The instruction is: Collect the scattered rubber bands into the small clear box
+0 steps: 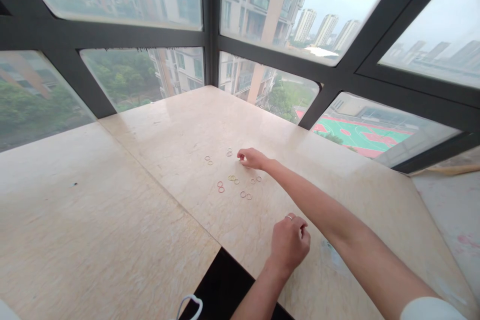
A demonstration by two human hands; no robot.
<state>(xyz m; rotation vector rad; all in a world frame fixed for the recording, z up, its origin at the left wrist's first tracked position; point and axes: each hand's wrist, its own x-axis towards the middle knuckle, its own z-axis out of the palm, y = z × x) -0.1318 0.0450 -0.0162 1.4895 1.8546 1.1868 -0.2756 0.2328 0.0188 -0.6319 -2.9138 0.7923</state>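
Several small rubber bands (233, 179) lie scattered in pairs on the beige marble sill (180, 135). My right hand (252, 158) reaches far out, fingers curled down onto the surface beside one pair of bands (229, 152); what its fingertips pinch is too small to see. My left hand (288, 242) rests closer to me on the sill, fingers curled into a loose fist, a ring on one finger. What the fist holds, if anything, is hidden.
Dark window frames (210, 35) wall in the sill at the back and right. A dark object (221, 285) with a white cord loop (189, 305) lies at the near edge. A lower floor area (450, 210) sits to the right.
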